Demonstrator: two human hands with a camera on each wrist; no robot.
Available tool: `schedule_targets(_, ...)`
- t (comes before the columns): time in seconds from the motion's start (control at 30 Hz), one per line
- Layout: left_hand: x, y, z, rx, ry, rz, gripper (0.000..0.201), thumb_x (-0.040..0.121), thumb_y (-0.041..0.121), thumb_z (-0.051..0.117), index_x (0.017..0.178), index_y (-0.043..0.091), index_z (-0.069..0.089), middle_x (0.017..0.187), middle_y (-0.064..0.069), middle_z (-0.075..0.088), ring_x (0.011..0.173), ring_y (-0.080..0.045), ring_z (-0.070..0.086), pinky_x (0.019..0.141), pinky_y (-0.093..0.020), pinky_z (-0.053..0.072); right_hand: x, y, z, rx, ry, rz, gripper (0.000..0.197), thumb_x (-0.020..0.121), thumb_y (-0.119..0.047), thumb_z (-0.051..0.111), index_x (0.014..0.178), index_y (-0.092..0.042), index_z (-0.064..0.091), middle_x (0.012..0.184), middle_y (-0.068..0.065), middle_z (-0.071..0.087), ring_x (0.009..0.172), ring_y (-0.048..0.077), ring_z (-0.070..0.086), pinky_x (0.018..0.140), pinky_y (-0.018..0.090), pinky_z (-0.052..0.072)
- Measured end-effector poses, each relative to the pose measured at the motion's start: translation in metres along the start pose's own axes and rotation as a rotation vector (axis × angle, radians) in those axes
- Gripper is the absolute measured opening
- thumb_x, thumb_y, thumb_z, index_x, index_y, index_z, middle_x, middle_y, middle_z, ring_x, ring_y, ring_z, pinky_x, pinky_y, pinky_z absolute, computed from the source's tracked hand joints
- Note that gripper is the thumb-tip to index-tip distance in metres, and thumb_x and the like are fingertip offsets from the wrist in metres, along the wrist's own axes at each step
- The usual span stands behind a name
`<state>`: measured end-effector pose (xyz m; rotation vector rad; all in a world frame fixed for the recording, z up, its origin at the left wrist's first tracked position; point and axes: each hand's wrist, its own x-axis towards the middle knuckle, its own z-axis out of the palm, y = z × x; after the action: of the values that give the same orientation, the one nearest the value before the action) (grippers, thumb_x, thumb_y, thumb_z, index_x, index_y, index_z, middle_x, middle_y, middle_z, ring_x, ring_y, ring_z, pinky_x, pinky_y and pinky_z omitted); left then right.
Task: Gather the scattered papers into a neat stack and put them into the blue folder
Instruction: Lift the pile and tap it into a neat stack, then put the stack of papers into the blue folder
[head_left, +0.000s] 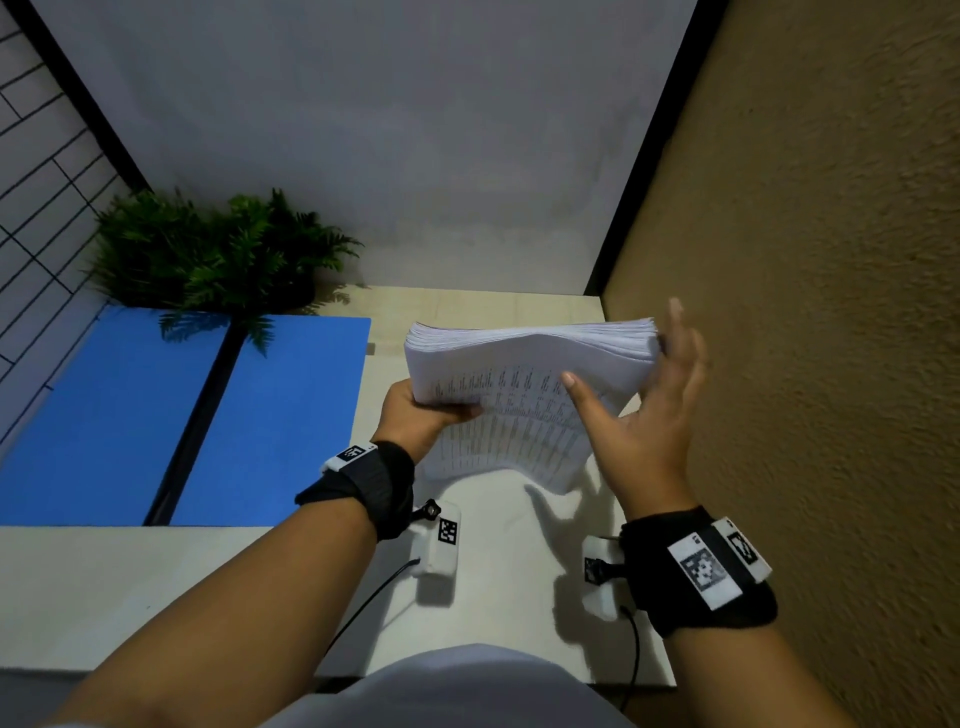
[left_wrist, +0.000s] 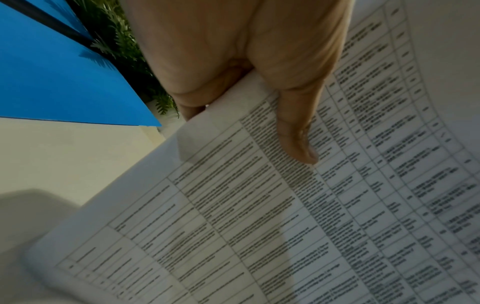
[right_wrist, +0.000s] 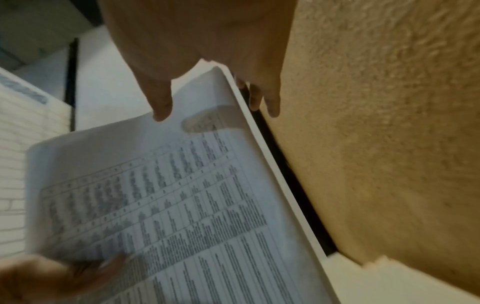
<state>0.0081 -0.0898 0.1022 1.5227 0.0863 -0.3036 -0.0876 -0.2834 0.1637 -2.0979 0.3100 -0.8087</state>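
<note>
A thick stack of printed papers (head_left: 519, 364) stands tilted on its lower edge on the pale table (head_left: 156, 582), table-print side facing me. My left hand (head_left: 441, 413) grips its left edge, thumb (left_wrist: 298, 133) pressed across the front sheet (left_wrist: 285, 226) and fingers hidden behind. My right hand (head_left: 636, 405) is open at the stack's right edge, with straight fingers (right_wrist: 270, 102) beside the edge and the thumb above the front page (right_wrist: 168, 205). The blue folder (head_left: 104, 415) lies open flat to the left, a black spine down its middle.
A green fern plant (head_left: 218, 249) stands behind the folder, its fronds overhanging the folder's far edge. A rough tan wall (head_left: 805, 312) runs close along the table's right side. A white wall closes off the back.
</note>
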Motion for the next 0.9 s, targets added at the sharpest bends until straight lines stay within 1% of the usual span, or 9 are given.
schedule_targets(0.07,0.001,-0.001,0.000,0.001,0.005,-0.013,0.037,0.070,-0.006,0.082,0.103,0.007,0.069,0.099,-0.006,0.071,0.086,-0.011,0.064,0.067,-0.020,0.053,0.005,0.017,0.002,0.281,-0.082,0.280,0.118,0.063,-0.025,0.091,0.148,-0.050,0.013,0.153,-0.003,0.033,0.137,0.013,0.041,0.110,0.040,0.041)
schedule_targets(0.13,0.001,0.001,0.000,0.004,0.011,-0.034,0.035,0.072,-0.007,0.079,0.103,0.005,0.069,0.096,-0.005,0.071,0.084,-0.010,0.064,0.065,-0.018,0.054,0.006,0.041,0.008,0.429,-0.252,0.476,0.106,0.053,-0.022,0.095,0.142,-0.032,0.037,0.137,0.002,0.056,0.124,0.017,0.057,0.103,0.045,0.050)
schedule_targets(0.23,0.000,0.007,-0.005,-0.055,-0.004,-0.053,0.038,0.074,-0.010,0.075,0.109,0.003,0.068,0.094,0.001,0.072,0.079,-0.004,0.069,0.073,-0.018,0.059,0.001,0.064,0.020,0.416,-0.425,0.560,0.079,0.047,-0.029,0.094,0.119,-0.013,0.064,0.115,0.005,0.072,0.110,0.024,0.067,0.093,0.050,0.056)
schedule_targets(0.4,0.005,0.017,-0.042,-0.208,0.049,-0.121,0.038,0.079,-0.011,0.071,0.116,-0.003,0.064,0.100,-0.011,0.072,0.090,-0.025,0.071,0.073,-0.026,0.061,-0.018,0.053,0.049,0.438,-0.559,0.622,0.039,0.074,-0.011,0.083,0.111,-0.012,0.071,0.102,0.002,0.077,0.097,0.022,0.073,0.086,0.036,0.059)
schedule_targets(0.53,0.012,0.012,-0.088,-0.284,0.161,-0.158,0.046,0.081,-0.013,0.068,0.125,-0.008,0.058,0.110,-0.016,0.070,0.089,-0.021,0.070,0.069,-0.022,0.060,-0.048,0.025,0.087,0.470,-0.633,0.686,0.027,0.089,-0.002,0.067,0.115,-0.008,0.066,0.098,-0.004,0.076,0.081,0.004,0.074,0.065,0.016,0.058)
schedule_targets(0.67,0.015,-0.004,-0.143,-0.007,0.220,-0.185,0.029,0.083,0.005,0.076,0.109,0.003,0.065,0.100,-0.005,0.070,0.077,-0.009,0.064,0.054,-0.009,0.052,-0.063,0.003,0.125,0.451,-0.666,0.721,0.032,0.093,0.003,0.059,0.120,-0.013,0.063,0.102,-0.005,0.072,0.079,-0.002,0.070,0.058,0.008,0.051)
schedule_targets(0.73,0.024,-0.020,-0.185,0.132,0.297,-0.245,0.018,0.082,0.014,0.078,0.088,0.011,0.062,0.087,-0.007,0.068,0.069,-0.016,0.064,0.048,-0.015,0.052,-0.065,-0.002,0.138,0.428,-0.677,0.743,0.033,0.093,0.005,0.058,0.119,-0.013,0.062,0.104,-0.003,0.071,0.081,0.000,0.069,0.058,0.009,0.052)
schedule_targets(0.8,0.034,-0.039,-0.231,0.283,0.410,-0.295,0.020,0.083,0.016,0.078,0.085,0.012,0.059,0.087,-0.010,0.065,0.078,-0.027,0.067,0.060,-0.026,0.059,-0.065,-0.004,0.150,0.393,-0.659,0.765,0.033,0.092,0.007,0.058,0.119,-0.011,0.063,0.108,0.002,0.071,0.087,0.007,0.069,0.067,0.017,0.057)
schedule_targets(0.9,0.041,-0.068,-0.291,0.854,0.433,-0.393,0.047,0.083,0.029,0.076,0.120,0.007,0.057,0.117,-0.016,0.058,0.109,-0.039,0.059,0.092,-0.047,0.052,-0.065,-0.005,0.164,0.338,-0.624,0.790,0.032,0.090,0.006,0.061,0.118,-0.009,0.065,0.109,0.003,0.072,0.096,0.017,0.070,0.090,0.039,0.056)
